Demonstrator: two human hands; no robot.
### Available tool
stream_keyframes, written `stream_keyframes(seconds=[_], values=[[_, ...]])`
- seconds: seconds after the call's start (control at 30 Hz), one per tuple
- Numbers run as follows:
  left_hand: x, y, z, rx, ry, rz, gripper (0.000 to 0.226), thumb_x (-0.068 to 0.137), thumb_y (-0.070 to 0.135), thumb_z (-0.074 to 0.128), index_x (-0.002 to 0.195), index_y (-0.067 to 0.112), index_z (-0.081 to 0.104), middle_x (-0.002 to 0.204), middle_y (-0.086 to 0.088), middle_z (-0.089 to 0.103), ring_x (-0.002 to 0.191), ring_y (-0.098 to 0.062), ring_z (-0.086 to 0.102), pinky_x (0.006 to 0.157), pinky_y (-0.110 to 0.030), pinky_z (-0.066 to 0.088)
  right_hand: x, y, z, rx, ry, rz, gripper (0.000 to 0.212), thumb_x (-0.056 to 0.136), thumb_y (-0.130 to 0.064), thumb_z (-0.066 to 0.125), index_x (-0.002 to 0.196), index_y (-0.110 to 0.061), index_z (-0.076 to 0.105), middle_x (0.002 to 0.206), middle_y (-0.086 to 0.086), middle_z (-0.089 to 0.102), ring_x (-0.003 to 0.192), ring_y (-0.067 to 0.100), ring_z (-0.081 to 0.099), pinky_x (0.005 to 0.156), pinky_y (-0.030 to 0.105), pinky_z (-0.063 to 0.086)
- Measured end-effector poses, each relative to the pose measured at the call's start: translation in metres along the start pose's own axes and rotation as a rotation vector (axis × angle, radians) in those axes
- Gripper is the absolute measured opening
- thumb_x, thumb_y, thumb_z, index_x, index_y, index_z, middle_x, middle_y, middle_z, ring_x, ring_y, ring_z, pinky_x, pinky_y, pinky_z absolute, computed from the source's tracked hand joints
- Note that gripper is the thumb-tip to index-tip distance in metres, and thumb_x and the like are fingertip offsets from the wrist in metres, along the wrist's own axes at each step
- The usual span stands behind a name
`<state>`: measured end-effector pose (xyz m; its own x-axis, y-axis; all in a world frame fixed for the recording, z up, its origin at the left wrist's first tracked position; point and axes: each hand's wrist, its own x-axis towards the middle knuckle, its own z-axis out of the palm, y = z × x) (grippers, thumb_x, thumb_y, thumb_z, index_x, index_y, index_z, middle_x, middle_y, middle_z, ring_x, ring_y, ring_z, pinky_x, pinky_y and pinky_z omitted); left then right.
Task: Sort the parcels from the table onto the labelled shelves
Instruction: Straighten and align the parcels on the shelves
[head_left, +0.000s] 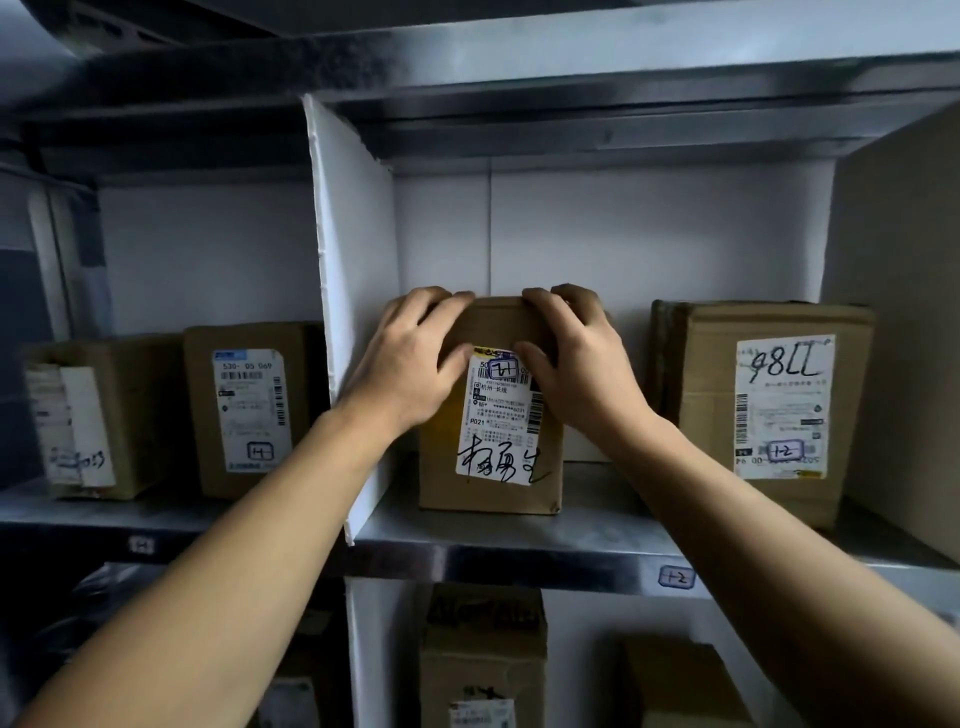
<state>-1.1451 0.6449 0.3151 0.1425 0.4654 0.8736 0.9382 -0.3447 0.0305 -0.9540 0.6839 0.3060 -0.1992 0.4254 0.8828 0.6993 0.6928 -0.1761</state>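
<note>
Head view puts you at a dim steel shelf (597, 545); a tag (675, 577) at 5 o'clock reads 1-2. Your parcel (488, 467) stands upright at centre on it, just right of a white divider (353, 291). Your left hand (415, 358) and right hand (576, 358) both grasp its top corners, fingers curled over the upper edge. A bigger box (769, 405) sits at 3 o'clock. Lower boxes (483, 649) at 6 o'clock are dark and cut off.
</note>
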Motion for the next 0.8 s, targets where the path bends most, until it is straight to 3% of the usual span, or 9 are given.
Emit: stream_keyframes(seconds=[0.23, 0.43, 0.5, 0.67, 0.8], values=[[0.002, 0.005, -0.001, 0.009, -0.028, -0.042, 0.05, 0.09, 0.027, 0.064, 0.137, 0.016, 0.051, 0.132, -0.01, 0.051, 0.125, -0.029, 0.043, 0.106, -0.038, 0.036, -0.002, 0.003, -0.003, 0.008, -0.033, -0.022, 0.057, 0.093, -0.027, 0.064, 0.146, -0.022, 0.044, 0.151, 0.013, 0.039, 0.133, 0.038, 0.042, 0.105, 0.051, 0.045], [0.006, 0.023, -0.005, -0.068, 0.078, -0.072, 0.043, 0.092, 0.023, 0.061, 0.133, 0.011, 0.055, 0.137, -0.012, 0.049, 0.128, -0.029, 0.043, 0.105, -0.036, 0.036, -0.011, -0.002, -0.032, -0.09, 0.023, -0.095, 0.055, 0.097, -0.037, 0.059, 0.147, -0.026, 0.041, 0.154, 0.01, 0.038, 0.135, 0.034, 0.041, 0.093, 0.049, 0.05], [0.009, 0.036, -0.006, -0.09, 0.141, -0.044, 0.041, 0.093, 0.023, 0.06, 0.132, 0.01, 0.056, 0.136, -0.012, 0.05, 0.127, -0.029, 0.044, 0.104, -0.038, 0.038, -0.014, 0.003, -0.05, -0.129, 0.064, -0.126, 0.051, 0.096, -0.037, 0.059, 0.144, -0.021, 0.047, 0.15, 0.014, 0.043, 0.131, 0.036, 0.046, 0.094, 0.048, 0.05], [0.023, 0.082, 0.0, -0.14, 0.233, 0.099, 0.041, 0.092, 0.026, 0.058, 0.13, 0.01, 0.057, 0.13, -0.011, 0.055, 0.122, -0.026, 0.049, 0.1, -0.027, 0.034, -0.021, 0.034, -0.101, -0.236, 0.162, -0.117, 0.048, 0.095, -0.039, 0.056, 0.137, -0.016, 0.055, 0.141, 0.019, 0.051, 0.128, 0.038, 0.048, 0.096, 0.05, 0.047], [0.031, 0.123, 0.017, -0.261, 0.197, 0.173, 0.044, 0.089, 0.026, 0.061, 0.13, 0.01, 0.057, 0.128, -0.01, 0.056, 0.121, -0.021, 0.05, 0.103, -0.021, 0.034, -0.03, 0.072, -0.138, -0.285, 0.175, -0.018, 0.046, 0.095, -0.036, 0.057, 0.137, -0.016, 0.056, 0.142, 0.019, 0.049, 0.132, 0.038, 0.044, 0.102, 0.053, 0.044]])
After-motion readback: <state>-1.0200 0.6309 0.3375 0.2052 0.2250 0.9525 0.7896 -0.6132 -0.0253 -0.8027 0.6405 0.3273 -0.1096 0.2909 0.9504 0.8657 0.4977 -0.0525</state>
